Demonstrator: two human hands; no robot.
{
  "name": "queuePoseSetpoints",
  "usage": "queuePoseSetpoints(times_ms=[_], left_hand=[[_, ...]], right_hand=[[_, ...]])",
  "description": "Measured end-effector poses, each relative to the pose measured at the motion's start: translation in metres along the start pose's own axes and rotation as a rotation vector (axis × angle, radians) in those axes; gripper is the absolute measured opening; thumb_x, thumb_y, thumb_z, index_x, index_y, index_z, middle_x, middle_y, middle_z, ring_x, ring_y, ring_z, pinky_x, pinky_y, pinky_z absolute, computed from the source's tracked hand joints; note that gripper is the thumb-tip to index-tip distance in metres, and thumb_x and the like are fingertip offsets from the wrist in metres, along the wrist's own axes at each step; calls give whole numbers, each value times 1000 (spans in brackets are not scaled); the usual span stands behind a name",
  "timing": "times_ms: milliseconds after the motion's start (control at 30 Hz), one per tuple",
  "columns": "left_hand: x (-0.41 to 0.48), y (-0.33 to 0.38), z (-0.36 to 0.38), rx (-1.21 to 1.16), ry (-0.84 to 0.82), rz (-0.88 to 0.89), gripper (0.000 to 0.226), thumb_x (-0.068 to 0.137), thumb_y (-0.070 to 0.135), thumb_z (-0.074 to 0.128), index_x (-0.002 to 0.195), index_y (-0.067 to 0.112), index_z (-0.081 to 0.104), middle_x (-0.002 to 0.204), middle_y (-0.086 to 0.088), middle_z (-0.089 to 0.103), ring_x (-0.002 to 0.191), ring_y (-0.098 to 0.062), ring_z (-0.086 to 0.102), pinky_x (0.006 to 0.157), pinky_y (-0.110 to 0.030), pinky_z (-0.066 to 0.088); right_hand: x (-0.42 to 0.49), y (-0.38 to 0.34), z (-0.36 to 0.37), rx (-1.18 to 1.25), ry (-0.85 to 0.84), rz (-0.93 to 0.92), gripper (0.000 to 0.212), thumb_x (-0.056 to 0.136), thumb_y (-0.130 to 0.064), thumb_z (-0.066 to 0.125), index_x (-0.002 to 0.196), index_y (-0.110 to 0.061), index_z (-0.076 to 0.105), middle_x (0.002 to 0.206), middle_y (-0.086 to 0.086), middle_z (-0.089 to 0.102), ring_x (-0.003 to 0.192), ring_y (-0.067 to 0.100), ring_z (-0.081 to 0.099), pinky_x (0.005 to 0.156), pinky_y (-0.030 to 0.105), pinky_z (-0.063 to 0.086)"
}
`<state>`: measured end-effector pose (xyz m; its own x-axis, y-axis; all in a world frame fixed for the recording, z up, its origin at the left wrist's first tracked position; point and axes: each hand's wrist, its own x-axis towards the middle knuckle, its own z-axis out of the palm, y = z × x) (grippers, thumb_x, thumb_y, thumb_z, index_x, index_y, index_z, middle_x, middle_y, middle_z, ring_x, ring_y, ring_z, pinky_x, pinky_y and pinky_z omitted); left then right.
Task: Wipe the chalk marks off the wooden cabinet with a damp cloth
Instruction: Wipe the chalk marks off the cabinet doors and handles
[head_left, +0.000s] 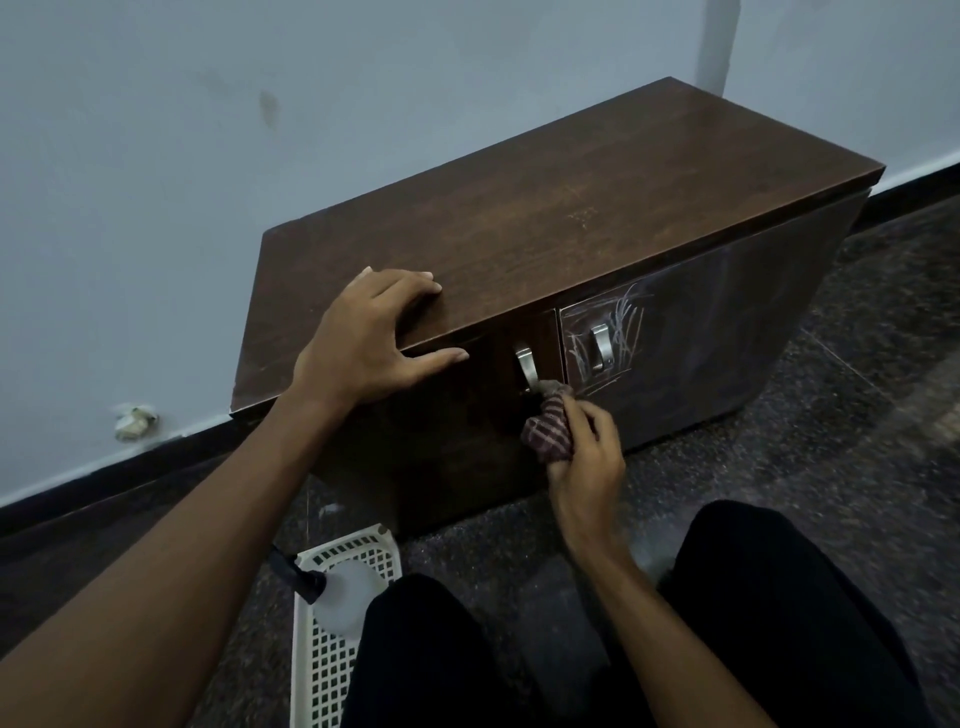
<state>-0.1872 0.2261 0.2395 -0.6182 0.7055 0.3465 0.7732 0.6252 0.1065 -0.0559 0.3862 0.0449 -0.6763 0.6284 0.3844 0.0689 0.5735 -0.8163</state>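
Fingers (410, 285) of the left hand (358, 338) spread over the top edge of the dark brown wooden cabinet (545, 218); right hand (589, 460) pinches a bunched maroon striped cloth (548, 431), tip pointing up.

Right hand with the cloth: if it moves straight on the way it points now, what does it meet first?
Probably the cabinet front, near the lower end of the left handle; the cloth may already touch it, depth is unclear.

One cabinet (519, 208), two handles (524, 364) (600, 345), one cloth (545, 439), one basket (317, 665).
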Motion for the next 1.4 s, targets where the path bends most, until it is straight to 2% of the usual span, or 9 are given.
queuePoseSetpoints(times_ms=[233,467,633,767,833,967,1133,1300,1400], left_hand=[[1,0,-1,-6,-10,4,74,75,60,80,127,10,65,135,-7,64,127,-22,59,115,-57,38],[1,-2,1,-23,23,27,71,74,56,83,123,8,66,130,-7,66,123,-22,62,106,-57,47],[1,-4,1,-17,24,37,70,75,58,82,124,10,66,131,-6,66,123,-21,62,106,-56,48],[1,-4,0,-37,34,52,70,75,58,82,124,10,66,131,-6,66,123,-20,62,106,-56,47],[2,-4,-1,-62,48,54,65,79,56,80,121,9,68,129,-6,67,121,-20,63,104,-51,49],[7,-3,-6,-171,84,63,37,101,34,56,114,3,71,120,-12,71,115,-24,65,98,-46,51],[7,-2,-6,-186,84,50,31,103,21,50,112,1,72,119,-12,71,115,-25,65,100,-45,50],[5,-5,-5,-142,68,72,29,99,27,59,116,6,71,122,-9,70,116,-21,64,101,-40,51],[5,-5,-4,-126,76,74,32,98,31,62,117,6,70,122,-9,70,116,-21,64,100,-39,51]], right_hand=[[-31,-37,33,268,-12,313,30,93,-2,60,122,4,61,114,1,45,94,-11,52,73,-2,41],[-49,-69,63,245,-105,9,17,97,-42,54,107,-29,61,98,10,60,77,20,59,57,30,50],[-47,-68,72,36,-250,-417,56,79,7,72,131,-5,59,106,14,62,92,24,63,64,31,59],[-30,-57,58,142,-59,-184,22,99,-35,56,117,-48,55,117,-19,59,108,-2,58,94,34,52],[-12,-71,51,212,21,-128,33,98,-31,56,117,-58,52,121,-10,58,110,7,58,94,35,52],[3,-91,54,159,174,-294,54,86,5,67,137,-4,53,113,9,46,96,24,57,78,29,55],[-41,-68,76,-55,-90,-638,54,79,7,71,130,-6,61,101,11,58,85,25,61,60,28,57],[-47,-36,65,153,-209,-195,57,92,-10,56,126,-54,48,132,13,54,120,27,54,95,44,49],[-26,-63,54,300,-6,-119,62,86,1,62,137,-32,51,128,12,51,112,28,57,92,41,53]])
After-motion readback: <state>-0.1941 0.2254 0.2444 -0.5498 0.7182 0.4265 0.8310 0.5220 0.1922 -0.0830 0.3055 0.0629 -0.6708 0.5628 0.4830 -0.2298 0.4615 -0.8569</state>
